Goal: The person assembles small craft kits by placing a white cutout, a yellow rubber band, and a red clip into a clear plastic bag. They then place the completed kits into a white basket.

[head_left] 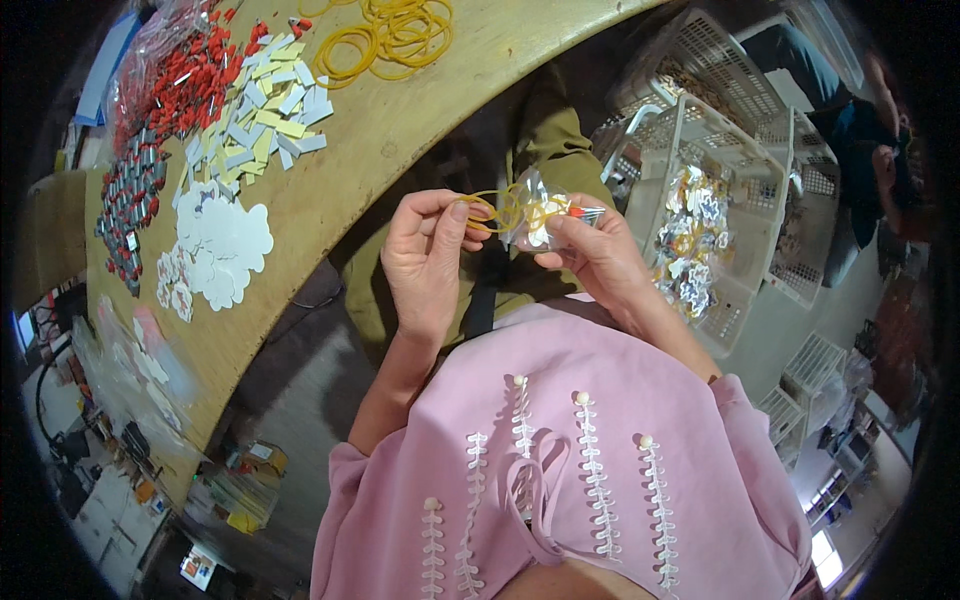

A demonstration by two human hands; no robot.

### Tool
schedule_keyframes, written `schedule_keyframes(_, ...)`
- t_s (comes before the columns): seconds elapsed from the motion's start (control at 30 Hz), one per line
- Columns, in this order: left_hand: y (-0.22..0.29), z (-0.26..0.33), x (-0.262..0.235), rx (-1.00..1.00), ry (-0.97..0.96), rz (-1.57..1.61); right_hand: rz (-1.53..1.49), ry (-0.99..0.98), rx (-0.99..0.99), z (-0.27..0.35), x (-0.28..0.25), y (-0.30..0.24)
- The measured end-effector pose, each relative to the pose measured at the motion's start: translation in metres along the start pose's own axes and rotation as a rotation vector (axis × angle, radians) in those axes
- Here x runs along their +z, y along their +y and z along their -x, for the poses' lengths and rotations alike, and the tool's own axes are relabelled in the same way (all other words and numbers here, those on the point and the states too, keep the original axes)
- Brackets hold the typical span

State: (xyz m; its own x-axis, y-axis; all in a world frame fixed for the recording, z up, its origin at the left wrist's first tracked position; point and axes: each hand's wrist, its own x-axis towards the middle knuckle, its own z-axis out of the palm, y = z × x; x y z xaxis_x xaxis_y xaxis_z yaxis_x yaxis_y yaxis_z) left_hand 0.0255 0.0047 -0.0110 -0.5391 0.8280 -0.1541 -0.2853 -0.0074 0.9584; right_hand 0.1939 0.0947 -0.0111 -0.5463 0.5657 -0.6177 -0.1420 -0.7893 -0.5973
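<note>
My left hand [425, 262] is closed in a pinch on a yellow rubber band [492, 194], which is stretched in loops toward the right. My right hand [608, 258] grips a small clear plastic bag [533, 187] with white pieces inside. The rubber band reaches the bag, but how far it goes around it I cannot make out. By the right thumb shows a small red-and-grey piece [586, 212]; whether it is inside the bag is unclear. Both hands are above my lap, just off the curved edge of the table [345, 165].
On the table lie loose yellow rubber bands [385, 45], yellow and white strips [265, 115], red parts [195, 85], grey red-tipped pieces [130, 200] and white scalloped cutouts [228, 250]. At my right, a pale plastic basket [745, 165] holds several filled bags [690, 240]. Another person's hand [886, 165] shows far right.
</note>
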Motion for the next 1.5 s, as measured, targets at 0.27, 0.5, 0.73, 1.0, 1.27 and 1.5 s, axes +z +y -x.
schedule_keyframes(0.27, 0.031, -0.014, 0.014, 0.02, -0.063, -0.018, -0.045, -0.006, -0.044, 0.0, -0.009, -0.012)
schedule_keyframes(0.5, 0.106, -0.085, 0.012, 0.401, 0.12, -0.378, -0.023, -0.013, -0.15, 0.001, -0.003, -0.03)
schedule_keyframes(0.73, 0.069, -0.051, 0.033, 0.087, -0.265, -0.329, -0.017, -0.085, -0.219, 0.014, 0.009, -0.033)
schedule_keyframes(1.0, 0.076, -0.046, 0.026, 0.162, -0.06, -0.385, -0.09, -0.06, -0.164, 0.008, 0.013, -0.036)
schedule_keyframes(1.27, 0.097, -0.067, 0.013, 0.398, 0.04, -0.556, -0.244, -0.091, -0.133, 0.011, 0.014, -0.035)
schedule_keyframes(1.5, 0.027, -0.028, 0.033, 0.105, -0.145, -0.181, -0.393, -0.174, -0.09, 0.017, 0.028, -0.03)
